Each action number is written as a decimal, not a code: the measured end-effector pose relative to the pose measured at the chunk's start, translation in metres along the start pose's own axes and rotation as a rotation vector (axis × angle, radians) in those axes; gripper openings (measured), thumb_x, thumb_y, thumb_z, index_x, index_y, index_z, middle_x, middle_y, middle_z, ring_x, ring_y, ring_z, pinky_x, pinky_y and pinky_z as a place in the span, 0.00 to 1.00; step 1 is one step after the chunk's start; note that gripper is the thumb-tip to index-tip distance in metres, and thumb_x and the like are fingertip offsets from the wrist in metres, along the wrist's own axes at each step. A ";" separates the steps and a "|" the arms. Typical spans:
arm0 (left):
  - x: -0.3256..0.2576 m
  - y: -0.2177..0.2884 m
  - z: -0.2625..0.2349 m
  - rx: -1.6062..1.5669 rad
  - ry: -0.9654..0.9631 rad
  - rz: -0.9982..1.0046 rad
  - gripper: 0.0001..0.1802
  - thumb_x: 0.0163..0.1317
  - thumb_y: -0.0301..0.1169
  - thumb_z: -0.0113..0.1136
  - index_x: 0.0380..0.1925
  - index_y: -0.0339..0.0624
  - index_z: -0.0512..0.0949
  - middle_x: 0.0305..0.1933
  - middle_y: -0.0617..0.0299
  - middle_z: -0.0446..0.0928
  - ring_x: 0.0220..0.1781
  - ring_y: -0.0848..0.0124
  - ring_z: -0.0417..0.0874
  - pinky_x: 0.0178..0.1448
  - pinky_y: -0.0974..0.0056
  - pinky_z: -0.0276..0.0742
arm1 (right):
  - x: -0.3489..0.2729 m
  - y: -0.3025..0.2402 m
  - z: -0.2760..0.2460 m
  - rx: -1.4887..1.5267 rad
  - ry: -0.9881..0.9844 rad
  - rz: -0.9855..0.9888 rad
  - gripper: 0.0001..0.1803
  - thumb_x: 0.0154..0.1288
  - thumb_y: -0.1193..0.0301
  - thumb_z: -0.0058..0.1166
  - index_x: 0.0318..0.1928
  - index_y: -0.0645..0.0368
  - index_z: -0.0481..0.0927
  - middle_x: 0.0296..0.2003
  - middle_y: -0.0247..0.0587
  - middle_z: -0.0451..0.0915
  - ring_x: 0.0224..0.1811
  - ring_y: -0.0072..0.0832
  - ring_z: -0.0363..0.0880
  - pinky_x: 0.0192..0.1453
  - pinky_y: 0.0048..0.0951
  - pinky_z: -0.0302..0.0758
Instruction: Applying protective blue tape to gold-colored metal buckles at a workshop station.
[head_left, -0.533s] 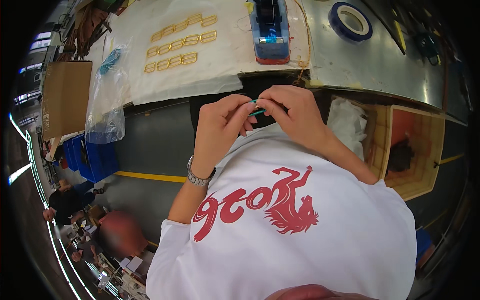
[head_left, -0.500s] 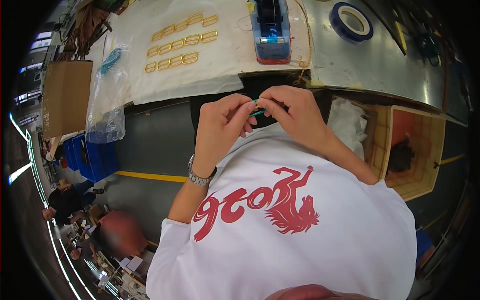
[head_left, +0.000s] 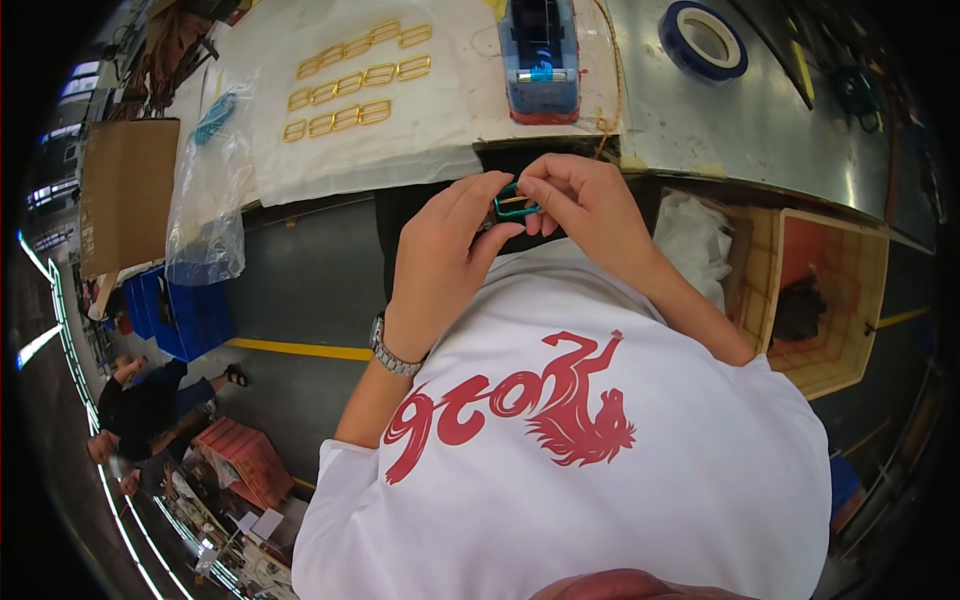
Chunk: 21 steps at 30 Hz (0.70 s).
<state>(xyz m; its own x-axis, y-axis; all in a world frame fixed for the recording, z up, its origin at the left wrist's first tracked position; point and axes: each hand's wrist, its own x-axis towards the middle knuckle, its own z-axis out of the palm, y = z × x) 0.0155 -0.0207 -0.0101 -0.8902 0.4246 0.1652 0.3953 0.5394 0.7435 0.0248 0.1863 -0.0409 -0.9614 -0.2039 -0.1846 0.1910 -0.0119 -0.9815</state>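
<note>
A rectangular slide buckle [head_left: 518,211] with teal edges and a gold-coloured middle bar is in front of my shirt, at the table's near edge. My right hand [head_left: 588,208] pinches its right side between thumb and fingers. On the other side, my left hand [head_left: 445,235] has thumb and index finger apart, with the fingertips close to the buckle's left edge; whether they touch it is hard to see. Several gold slide buckles [head_left: 345,85] lie in three rows on the white-covered table [head_left: 420,150].
Beyond my hands stands a blue tape dispenser [head_left: 543,95]. A blue tape roll [head_left: 683,65] lies on the metal tabletop [head_left: 790,130]. A wooden box [head_left: 830,370] is at right. Clear plastic bag [head_left: 210,225], cardboard [head_left: 130,200] and blue bins [head_left: 190,320] are at left; people are farther off.
My left thumb and index finger have spread from their pinch, uncovering more of the buckle. The right hand still holds it. In the background at left, a person has shifted.
</note>
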 end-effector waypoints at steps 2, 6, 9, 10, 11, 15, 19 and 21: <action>-0.003 -0.007 0.000 0.156 -0.016 0.088 0.24 0.60 0.21 0.76 0.58 0.38 0.84 0.41 0.53 0.88 0.38 0.60 0.89 0.43 0.62 0.85 | -0.001 -0.005 0.003 -0.030 -0.041 0.033 0.08 0.84 0.71 0.57 0.47 0.65 0.83 0.30 0.31 0.84 0.31 0.14 0.81 0.38 0.20 0.79; -0.001 -0.008 -0.001 0.173 -0.007 0.124 0.22 0.60 0.22 0.76 0.55 0.38 0.85 0.44 0.51 0.88 0.40 0.56 0.90 0.44 0.59 0.85 | 0.001 -0.004 0.001 0.038 -0.095 0.079 0.07 0.83 0.72 0.58 0.49 0.64 0.83 0.30 0.30 0.83 0.32 0.14 0.81 0.39 0.20 0.79; 0.001 -0.007 0.000 0.211 0.021 0.190 0.22 0.61 0.24 0.76 0.55 0.38 0.84 0.44 0.52 0.88 0.41 0.54 0.90 0.44 0.58 0.85 | 0.003 -0.002 0.001 0.016 -0.102 0.086 0.07 0.83 0.72 0.58 0.51 0.64 0.82 0.30 0.29 0.83 0.33 0.13 0.80 0.38 0.20 0.78; 0.003 -0.006 -0.002 0.213 0.022 0.191 0.22 0.61 0.24 0.76 0.55 0.38 0.84 0.44 0.52 0.88 0.41 0.54 0.90 0.44 0.58 0.85 | 0.004 -0.002 0.001 -0.008 -0.095 0.072 0.07 0.83 0.72 0.59 0.51 0.64 0.82 0.31 0.29 0.83 0.33 0.13 0.79 0.38 0.19 0.78; 0.006 -0.003 -0.006 0.253 0.000 0.192 0.21 0.61 0.25 0.76 0.56 0.39 0.84 0.45 0.52 0.89 0.41 0.54 0.90 0.45 0.57 0.85 | 0.005 -0.002 0.001 -0.033 -0.088 0.059 0.07 0.82 0.72 0.59 0.52 0.64 0.82 0.31 0.29 0.83 0.32 0.14 0.79 0.38 0.19 0.77; 0.023 -0.005 -0.022 0.337 -0.032 0.230 0.22 0.62 0.26 0.75 0.57 0.40 0.82 0.47 0.55 0.88 0.41 0.55 0.89 0.44 0.55 0.85 | 0.009 -0.003 0.001 0.132 -0.089 0.052 0.10 0.83 0.71 0.59 0.55 0.64 0.81 0.32 0.30 0.84 0.33 0.14 0.78 0.39 0.19 0.77; 0.059 -0.045 -0.038 0.365 0.213 0.302 0.19 0.62 0.27 0.76 0.54 0.43 0.85 0.51 0.54 0.88 0.45 0.54 0.89 0.45 0.54 0.85 | 0.010 -0.006 -0.003 0.154 -0.094 0.060 0.14 0.83 0.69 0.58 0.60 0.64 0.81 0.34 0.32 0.85 0.34 0.14 0.79 0.42 0.20 0.78; 0.076 -0.066 -0.038 0.373 0.226 0.273 0.18 0.62 0.28 0.77 0.53 0.43 0.86 0.52 0.54 0.87 0.49 0.54 0.87 0.48 0.54 0.84 | 0.008 -0.006 -0.006 0.114 -0.105 0.068 0.14 0.83 0.69 0.57 0.61 0.64 0.82 0.35 0.33 0.86 0.35 0.14 0.79 0.43 0.20 0.78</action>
<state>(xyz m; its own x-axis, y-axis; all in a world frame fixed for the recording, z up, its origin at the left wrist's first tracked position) -0.0868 -0.0519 -0.0222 -0.7537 0.4407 0.4876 0.6374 0.6710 0.3788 0.0145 0.1909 -0.0366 -0.9208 -0.3090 -0.2381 0.2817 -0.1045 -0.9538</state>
